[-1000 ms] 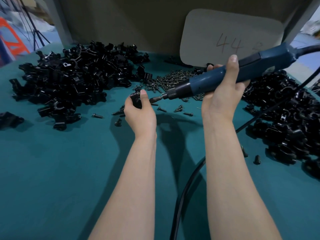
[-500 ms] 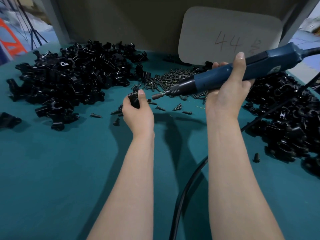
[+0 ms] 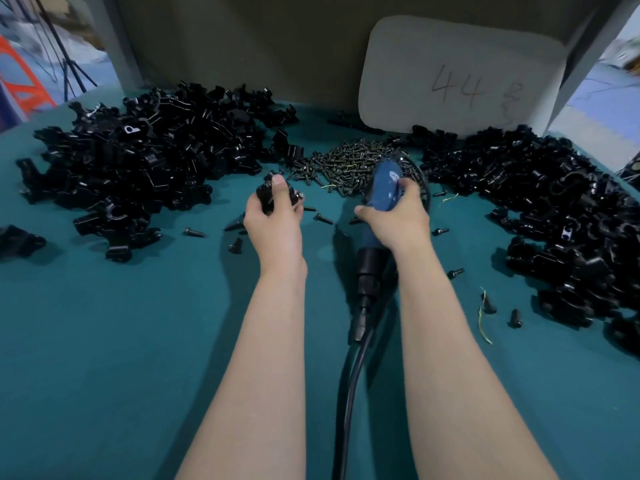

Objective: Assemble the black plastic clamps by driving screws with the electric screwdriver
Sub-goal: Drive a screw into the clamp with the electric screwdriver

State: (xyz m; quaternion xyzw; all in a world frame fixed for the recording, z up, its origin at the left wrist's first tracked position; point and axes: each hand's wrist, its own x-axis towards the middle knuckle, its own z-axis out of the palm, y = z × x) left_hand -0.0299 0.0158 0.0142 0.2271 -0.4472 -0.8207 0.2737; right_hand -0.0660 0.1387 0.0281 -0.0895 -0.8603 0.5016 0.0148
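Item in hand: one clamp, held above the bench near its middle, just in front of the screw pile. The left hand has its grip closed round the clamp, thumb on top. A small bright head shows at the clamp's right side, possibly a seated screw; whether it is driven home cannot be told.

The right hand has its grip wrapped round the blue driver, whose black end points toward the near edge. The bit is clear of the clamp, so no driving is under way.

Large clamp heaps lie toward the far left corner and along the right edge. Which heap is finished stock cannot be told. Judged from the screw pile, much of the work remains.
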